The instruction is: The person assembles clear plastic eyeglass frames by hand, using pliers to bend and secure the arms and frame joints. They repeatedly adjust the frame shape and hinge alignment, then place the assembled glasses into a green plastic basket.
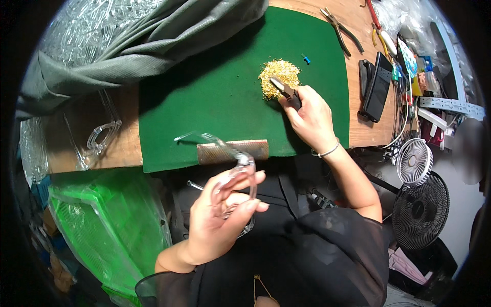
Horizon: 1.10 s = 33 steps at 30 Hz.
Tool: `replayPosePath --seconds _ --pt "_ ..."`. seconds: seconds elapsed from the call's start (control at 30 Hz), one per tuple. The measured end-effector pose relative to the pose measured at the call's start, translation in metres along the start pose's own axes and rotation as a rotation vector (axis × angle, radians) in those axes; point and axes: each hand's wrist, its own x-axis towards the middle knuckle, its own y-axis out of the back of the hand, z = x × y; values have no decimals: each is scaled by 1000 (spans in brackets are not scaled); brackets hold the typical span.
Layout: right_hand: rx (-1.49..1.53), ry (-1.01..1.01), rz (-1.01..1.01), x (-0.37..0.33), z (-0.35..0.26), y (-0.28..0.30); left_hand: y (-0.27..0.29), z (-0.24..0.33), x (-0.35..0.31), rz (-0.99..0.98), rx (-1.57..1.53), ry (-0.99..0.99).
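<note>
A person sits at a wooden workbench (368,135) covered by a green felt mat (215,97). The left hand (217,222), held near the body below the mat's near edge, is closed around a clear plastic eyeglass frame (232,166), with one temple arm pointing out to the left. The right hand (309,117) reaches farther out over the mat and grips small dark pliers (285,90), their tip resting in a little heap of tiny gold-coloured parts (279,78). It looks like the picking-up stage: the pliers appear to be selecting one small gold piece to fit to the frame. The next move likely calls for a fine pinch on a single piece, then bringing pliers and frame together. A metal file (232,151) lies along the mat's near edge. More clear frames (99,138) sit at the left, a grey cloth (143,46) lies far left, and two small fans (417,189) stand at the right.
</note>
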Motion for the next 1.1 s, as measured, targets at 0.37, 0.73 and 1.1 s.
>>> replayPosePath --seconds 0.37,0.73,1.1 --pt "716 -14 4 -43 -45 53 -9 7 -8 -98 -67 182" --pt "746 739 -71 -50 -56 52 -15 1 -26 -183 78 68" --pt "905 656 -133 -52 -52 47 -8 5 -22 -312 131 112"
